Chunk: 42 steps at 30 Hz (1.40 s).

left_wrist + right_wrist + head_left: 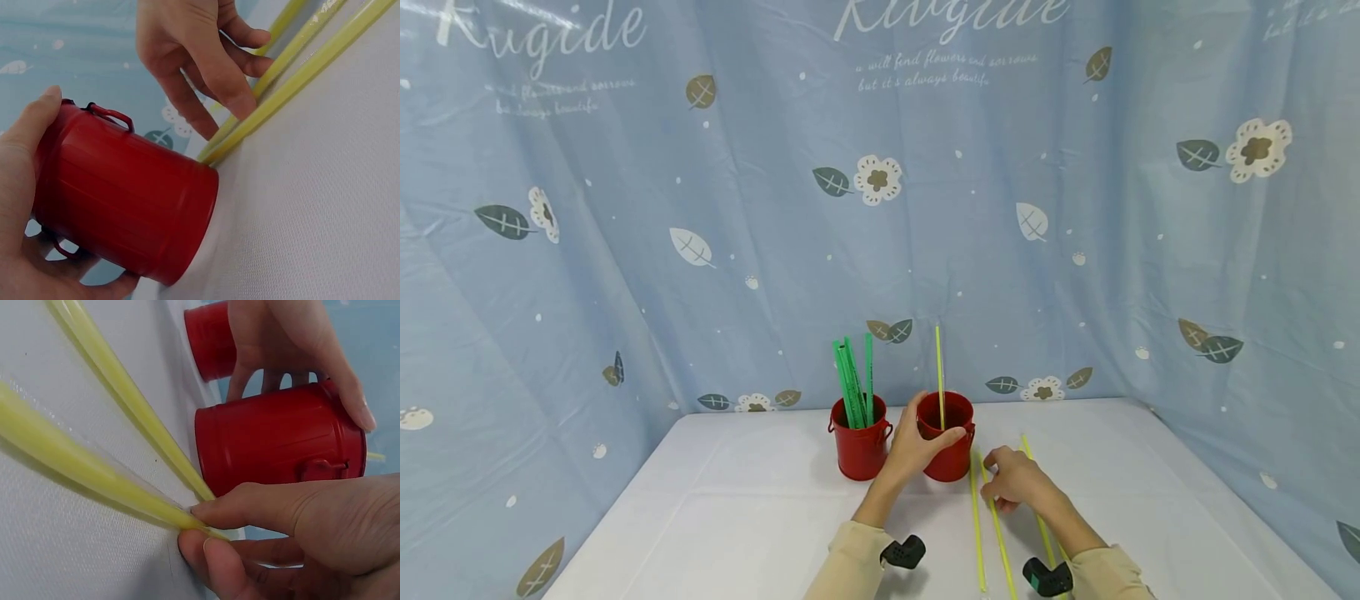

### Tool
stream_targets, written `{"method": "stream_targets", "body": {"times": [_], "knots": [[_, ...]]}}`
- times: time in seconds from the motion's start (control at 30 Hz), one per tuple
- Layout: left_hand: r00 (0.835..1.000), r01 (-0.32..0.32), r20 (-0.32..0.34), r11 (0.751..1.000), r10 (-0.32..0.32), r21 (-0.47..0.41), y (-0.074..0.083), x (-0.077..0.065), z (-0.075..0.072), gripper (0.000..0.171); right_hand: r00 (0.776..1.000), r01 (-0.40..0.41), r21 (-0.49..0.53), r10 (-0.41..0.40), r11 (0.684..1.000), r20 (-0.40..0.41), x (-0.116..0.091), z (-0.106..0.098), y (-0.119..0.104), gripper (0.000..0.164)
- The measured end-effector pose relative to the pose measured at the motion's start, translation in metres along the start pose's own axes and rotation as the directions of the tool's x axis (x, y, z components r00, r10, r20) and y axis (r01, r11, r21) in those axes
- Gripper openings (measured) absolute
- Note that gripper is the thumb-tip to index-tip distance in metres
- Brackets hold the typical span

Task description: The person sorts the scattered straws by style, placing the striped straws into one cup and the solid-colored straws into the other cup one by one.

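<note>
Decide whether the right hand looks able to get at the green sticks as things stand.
Probably not directly: the left hand and the red bucket it holds stand between the right hand and the green sticks.

A white worktop [737, 533] is stretching wide, its surface showing a fine woven texture. Toward its far edge, a red left bucket [860, 457] and a red right bucket [948, 462] are standing upright, side by side with a gap between them. From just beside the right bucket's base, a slim yellow stick [977, 525] is running toward the front, a second yellow stick [1002, 542] is slanting close beside it, and a third yellow stick [1045, 537] is lying farther right, partly hidden by the right forearm [1067, 521]
</note>
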State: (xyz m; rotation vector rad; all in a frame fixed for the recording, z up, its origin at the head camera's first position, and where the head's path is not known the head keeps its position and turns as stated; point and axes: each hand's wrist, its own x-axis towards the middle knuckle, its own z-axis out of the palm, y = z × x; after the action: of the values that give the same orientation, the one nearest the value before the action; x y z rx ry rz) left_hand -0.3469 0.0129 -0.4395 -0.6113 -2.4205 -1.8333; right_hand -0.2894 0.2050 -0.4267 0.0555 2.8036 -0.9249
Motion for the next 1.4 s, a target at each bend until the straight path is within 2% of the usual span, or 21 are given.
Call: {"method": "stream_targets", "body": {"times": [0.4,0.5,0.83,1.03,1.4], "knots": [[1.000,0.015,0.004,1.000,-0.015,0.007,-0.001,0.000,0.000,0.093,1.000,0.014,0.054,-0.014,0.998,-0.003,0.005,-0.009,0.005,0.043],[1.000,0.016,0.004,1.000,-0.016,0.003,0.000,0.000,0.000,0.092,1.000,0.004,0.074,-0.003,0.997,-0.020,0.006,-0.013,0.007,0.041],[1.000,0.009,0.008,1.000,-0.009,-0.011,-0.002,-0.001,0.000,0.090,0.996,0.049,0.169,-0.037,0.984,-0.076,0.007,-0.020,0.009,0.036],[1.000,0.010,0.011,1.000,-0.010,-0.024,-0.002,-0.001,0.000,0.090,0.997,0.039,0.211,-0.025,0.977,-0.070,0.006,-0.023,0.008,0.035],[1.000,0.011,0.009,1.000,-0.011,-0.018,-0.001,-0.001,0.000,0.091,0.994,0.035,0.267,-0.005,0.963,-0.113,0.010,-0.032,0.012,0.037]]}}
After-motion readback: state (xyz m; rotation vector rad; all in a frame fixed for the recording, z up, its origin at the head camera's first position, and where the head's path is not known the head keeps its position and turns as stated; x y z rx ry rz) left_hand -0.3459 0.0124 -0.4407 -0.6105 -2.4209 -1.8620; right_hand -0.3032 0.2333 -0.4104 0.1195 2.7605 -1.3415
